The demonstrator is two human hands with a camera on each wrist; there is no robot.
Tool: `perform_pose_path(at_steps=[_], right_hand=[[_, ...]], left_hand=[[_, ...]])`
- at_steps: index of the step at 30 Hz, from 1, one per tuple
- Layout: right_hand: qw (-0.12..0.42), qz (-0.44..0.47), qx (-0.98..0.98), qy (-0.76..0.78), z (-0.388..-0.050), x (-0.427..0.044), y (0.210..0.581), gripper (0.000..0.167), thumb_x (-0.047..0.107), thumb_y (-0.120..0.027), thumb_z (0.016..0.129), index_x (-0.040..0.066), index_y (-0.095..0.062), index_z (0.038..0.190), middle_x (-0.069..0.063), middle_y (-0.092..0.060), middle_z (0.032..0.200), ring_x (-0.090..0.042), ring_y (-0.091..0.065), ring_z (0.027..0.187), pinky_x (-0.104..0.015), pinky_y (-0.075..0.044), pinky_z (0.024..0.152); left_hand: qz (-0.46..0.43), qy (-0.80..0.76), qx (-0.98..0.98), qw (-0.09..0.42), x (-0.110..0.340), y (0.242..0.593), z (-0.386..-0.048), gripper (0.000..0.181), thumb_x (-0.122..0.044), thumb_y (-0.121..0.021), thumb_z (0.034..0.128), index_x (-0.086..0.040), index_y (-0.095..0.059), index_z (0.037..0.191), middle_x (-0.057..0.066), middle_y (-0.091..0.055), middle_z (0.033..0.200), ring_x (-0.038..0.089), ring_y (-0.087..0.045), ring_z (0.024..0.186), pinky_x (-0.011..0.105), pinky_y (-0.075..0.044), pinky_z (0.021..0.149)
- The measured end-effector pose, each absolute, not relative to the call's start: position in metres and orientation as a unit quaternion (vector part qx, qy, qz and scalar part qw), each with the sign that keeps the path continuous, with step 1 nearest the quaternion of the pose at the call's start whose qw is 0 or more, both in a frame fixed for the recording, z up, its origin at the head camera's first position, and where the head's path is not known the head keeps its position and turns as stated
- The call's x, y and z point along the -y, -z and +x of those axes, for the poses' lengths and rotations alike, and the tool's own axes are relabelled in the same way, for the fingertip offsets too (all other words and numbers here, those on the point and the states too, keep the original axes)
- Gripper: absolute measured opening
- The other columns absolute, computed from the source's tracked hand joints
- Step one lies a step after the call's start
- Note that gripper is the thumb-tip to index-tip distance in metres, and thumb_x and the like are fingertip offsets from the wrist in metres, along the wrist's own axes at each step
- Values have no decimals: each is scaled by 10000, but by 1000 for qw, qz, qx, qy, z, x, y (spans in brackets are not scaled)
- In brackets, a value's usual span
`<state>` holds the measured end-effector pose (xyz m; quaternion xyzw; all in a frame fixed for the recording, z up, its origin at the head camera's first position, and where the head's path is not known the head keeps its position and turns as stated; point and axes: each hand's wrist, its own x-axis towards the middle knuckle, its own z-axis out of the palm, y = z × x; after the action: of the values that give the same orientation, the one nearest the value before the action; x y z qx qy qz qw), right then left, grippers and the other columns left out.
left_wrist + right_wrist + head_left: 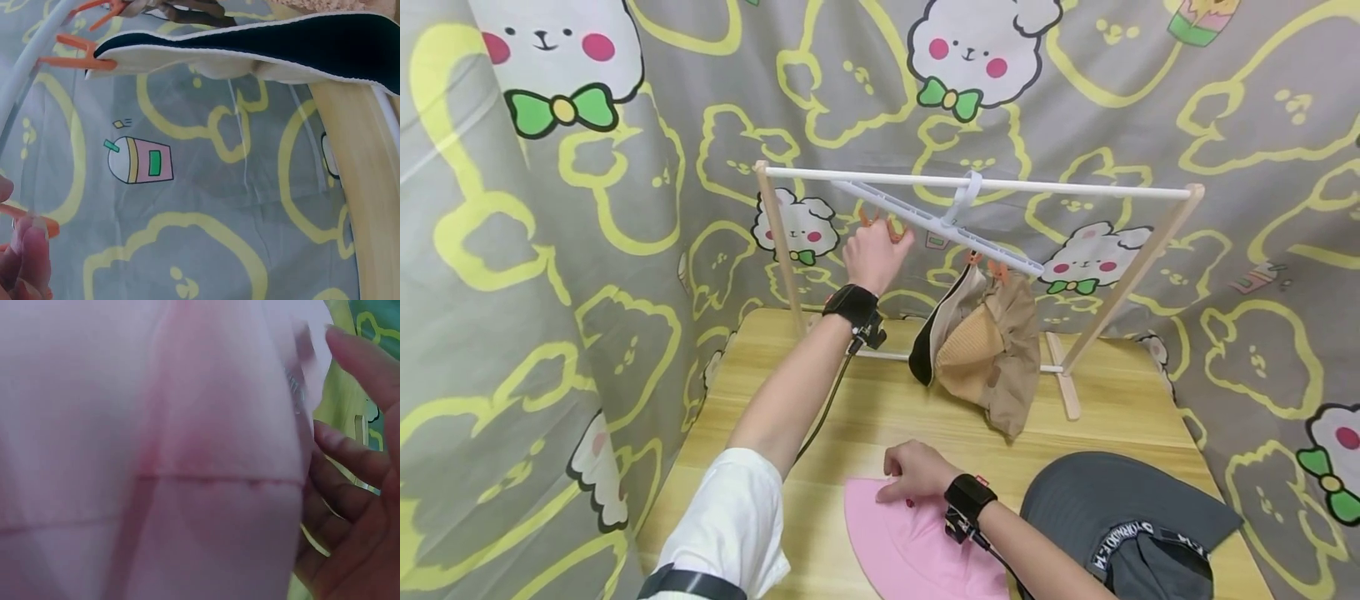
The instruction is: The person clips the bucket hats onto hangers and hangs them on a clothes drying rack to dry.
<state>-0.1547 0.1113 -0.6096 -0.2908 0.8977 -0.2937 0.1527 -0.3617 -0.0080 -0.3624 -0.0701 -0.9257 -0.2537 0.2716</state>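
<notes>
At the left half of the pale hanger (925,218), my left hand (876,254) pinches an orange clip (49,224) between finger and thumb. Two more orange clips on the hanger's right half hold up hats: a cream-and-black one (250,53) and a tan hat (1018,342) with a flap. A peach ribbed piece (973,346) shows between them. Lower down, a pink bucket hat (880,529) lies on the table. My right hand (921,475) is over its brim, with thumb and fingers apart around the edge; some fingertips are hidden behind the fabric.
The hanger hooks over the white bar of a wooden rack (1138,279) standing on the wooden table (820,467). A dark grey cap (1120,492) with a lettered strap sits at the right front. Patterned curtain (625,275) surrounds the table's back and sides.
</notes>
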Motion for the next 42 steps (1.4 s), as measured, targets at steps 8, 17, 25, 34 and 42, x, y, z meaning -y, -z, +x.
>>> perform_pose_path(at_steps=[8,17,25,34,42], right_hand=[[200,-294,-889,287,-149,-111,609,324,376,-922,766,216,-662,656,194,-506,456,22,-512,438,-164,-434,572],[198,-347,-862,311,-159,-115,608,421,238,-803,906,188,-514,603,202,-426,517,67,-442,445,-154,-347,534],[141,-327,-886,297,-169,-120,588,392,223,-720,972,193,-550,621,191,-460,522,2,-483,528,-214,-387,564],[41,-259,-926,272,-179,-117,583,398,249,-684,957,215,-543,587,159,-460,508,-39,-466,518,-260,-364,514],[-22,-201,-949,243,-187,-110,561,455,201,-689,949,183,-457,558,79,-435,552,-96,-457,536,-302,-338,504]], left_hand=[[-65,245,926,280,5,364,-362,412,-498,-648,982,-174,-644,726,39,-702,695,310,-686,634,442,-507,550],[-84,256,921,283,5,368,-362,404,-493,-659,978,-177,-676,725,17,-708,707,299,-678,640,450,-512,559],[-127,242,924,266,6,368,-360,418,-448,-638,1017,-161,-631,713,3,-647,659,258,-620,598,409,-477,539],[-160,250,917,266,7,374,-354,405,-393,-579,1062,-138,-617,750,16,-632,665,246,-583,599,409,-464,576],[-176,261,897,310,6,384,-349,386,-313,-592,1058,-121,-571,725,30,-583,612,238,-527,562,426,-442,563]])
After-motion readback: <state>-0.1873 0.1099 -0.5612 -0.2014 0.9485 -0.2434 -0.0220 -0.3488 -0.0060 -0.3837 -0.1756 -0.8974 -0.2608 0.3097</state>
